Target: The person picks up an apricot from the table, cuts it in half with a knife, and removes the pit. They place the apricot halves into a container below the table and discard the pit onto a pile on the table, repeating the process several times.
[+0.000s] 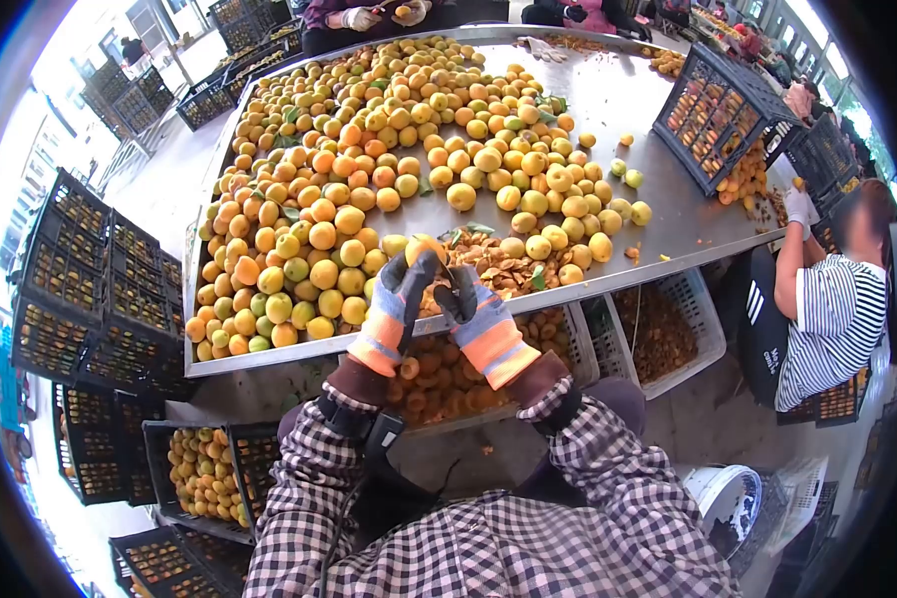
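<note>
While I sat at the table (658, 234), my gloved left hand (397, 299) and right hand (473, 314) together gripped one apricot (425, 246) just above the table's near edge. Behind it lay the fruit pile (369, 169), and a basket (448, 384) of halves stood under my wrists.

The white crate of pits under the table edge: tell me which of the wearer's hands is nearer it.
Right. The right hand is raised just left of the white crate; the left hand is farther left, holding an apricot at its fingers.
</note>
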The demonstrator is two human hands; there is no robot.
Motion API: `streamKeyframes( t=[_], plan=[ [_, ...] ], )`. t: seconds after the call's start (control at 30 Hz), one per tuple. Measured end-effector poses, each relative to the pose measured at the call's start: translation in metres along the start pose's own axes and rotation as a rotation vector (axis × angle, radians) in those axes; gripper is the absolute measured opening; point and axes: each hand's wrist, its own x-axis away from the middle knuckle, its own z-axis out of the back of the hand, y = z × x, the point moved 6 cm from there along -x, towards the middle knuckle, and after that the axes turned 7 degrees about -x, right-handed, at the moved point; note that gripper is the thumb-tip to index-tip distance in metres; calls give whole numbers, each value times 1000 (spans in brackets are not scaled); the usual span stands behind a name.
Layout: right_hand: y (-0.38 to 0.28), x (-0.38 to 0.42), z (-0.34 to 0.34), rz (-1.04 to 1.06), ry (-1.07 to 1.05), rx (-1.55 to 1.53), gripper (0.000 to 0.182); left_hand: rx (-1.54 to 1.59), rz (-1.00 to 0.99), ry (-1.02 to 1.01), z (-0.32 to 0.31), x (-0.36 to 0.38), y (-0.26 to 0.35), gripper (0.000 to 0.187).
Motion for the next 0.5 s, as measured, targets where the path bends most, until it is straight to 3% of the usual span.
streamKeyframes(
  t=[0.1,0.17,0.23,0.27,0.33,0.5],
  plan=[
    [-11,0,16,5,18,112,52,-89,-110,-169,-10,4,15,39],
    [0,1,16,37,35,227,60,-50,-64,-220,-11,1,15,43],
    [-9,3,22,50,60,129,67,-371,-141,-225,-11,-1,14,47],
    [-7,3,24,49,62,130,67,-211,-102,-252,-13,-1,10,50],
    [-11,4,22,193,57,200,65,-190,-103,-244,-17,2,18,47],
    [-6,-1,11,251,7,118,56,-210,4,-94,-9,0,5,38]
  ],
)
